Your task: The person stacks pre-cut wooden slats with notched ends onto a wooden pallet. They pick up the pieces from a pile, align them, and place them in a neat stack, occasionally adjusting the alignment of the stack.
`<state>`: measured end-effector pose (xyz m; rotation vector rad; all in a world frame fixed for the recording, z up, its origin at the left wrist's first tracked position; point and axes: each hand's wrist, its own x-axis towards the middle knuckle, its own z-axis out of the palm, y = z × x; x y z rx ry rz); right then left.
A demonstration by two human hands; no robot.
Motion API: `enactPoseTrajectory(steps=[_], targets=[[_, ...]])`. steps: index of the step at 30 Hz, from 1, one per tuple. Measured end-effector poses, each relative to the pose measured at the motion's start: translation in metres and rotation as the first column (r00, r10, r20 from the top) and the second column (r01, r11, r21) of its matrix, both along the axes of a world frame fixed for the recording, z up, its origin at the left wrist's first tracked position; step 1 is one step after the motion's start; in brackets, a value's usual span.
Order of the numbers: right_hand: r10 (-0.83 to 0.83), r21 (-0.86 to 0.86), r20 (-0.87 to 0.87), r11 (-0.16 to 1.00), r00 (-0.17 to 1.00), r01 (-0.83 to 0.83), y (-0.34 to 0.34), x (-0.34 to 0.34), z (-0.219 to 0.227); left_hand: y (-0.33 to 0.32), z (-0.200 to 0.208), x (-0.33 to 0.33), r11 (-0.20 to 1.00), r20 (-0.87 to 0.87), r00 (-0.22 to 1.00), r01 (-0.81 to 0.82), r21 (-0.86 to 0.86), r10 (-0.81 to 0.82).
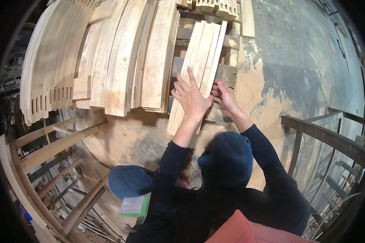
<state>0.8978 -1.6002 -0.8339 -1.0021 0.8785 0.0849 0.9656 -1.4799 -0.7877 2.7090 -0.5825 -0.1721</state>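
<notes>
A bundle of pale wooden strips (199, 50) lies lengthwise on a dark, worn pallet (226, 75) in front of me. My left hand (191, 98) rests on top of the strips with its fingers spread, the thumb pointing toward their right side. Beside the right edge of the bundle is my right hand (227, 98), its fingers stretched toward the outermost strip and apart from one another. Whether those fingertips touch the wood, I cannot tell.
Stacked wide boards (119, 60) stand left of the strips, with slotted wooden pieces (48, 73) beyond them. More slotted pieces (217, 5) lie at the far end. A wooden frame (65, 146) is at lower left, a metal frame (328, 135) at right. Sawdust covers the floor (255, 89).
</notes>
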Motion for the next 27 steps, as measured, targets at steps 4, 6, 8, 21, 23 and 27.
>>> enactPoseTrajectory(steps=[4, 6, 8, 21, 23, 27], targets=[[-0.017, 0.189, 0.038, 0.982, 0.999, 0.01, 0.001, -0.004, -0.029, -0.008, 0.001, -0.001, 0.998, 0.002, 0.998, -0.068, 0.003, 0.068], [-0.024, 0.255, 0.102, 0.967, 0.994, -0.003, 0.008, 0.005, -0.033, -0.008, 0.004, 0.006, 0.995, -0.042, 0.994, -0.098, -0.029, 0.097], [-0.045, 0.29, 0.1, 0.957, 0.994, 0.014, 0.01, 0.019, -0.035, -0.005, 0.006, 0.014, 0.989, -0.112, 0.988, -0.113, -0.091, 0.102], [-0.187, 0.475, 0.248, 0.879, 0.951, 0.049, 0.013, 0.029, 0.127, 0.056, 0.107, 0.03, 0.494, -0.854, 0.386, -0.698, -0.518, -0.35], [-0.242, 0.495, 0.159, 0.858, 0.957, 0.135, 0.032, 0.018, 0.172, 0.068, 0.148, 0.009, 0.509, -0.827, 0.493, -0.655, -0.558, -0.271], [-0.375, 0.401, 0.02, 0.852, 0.927, 0.336, 0.029, -0.029, 0.258, 0.067, 0.255, -0.009, 0.733, -0.762, 0.563, -0.364, -0.575, -0.318]])
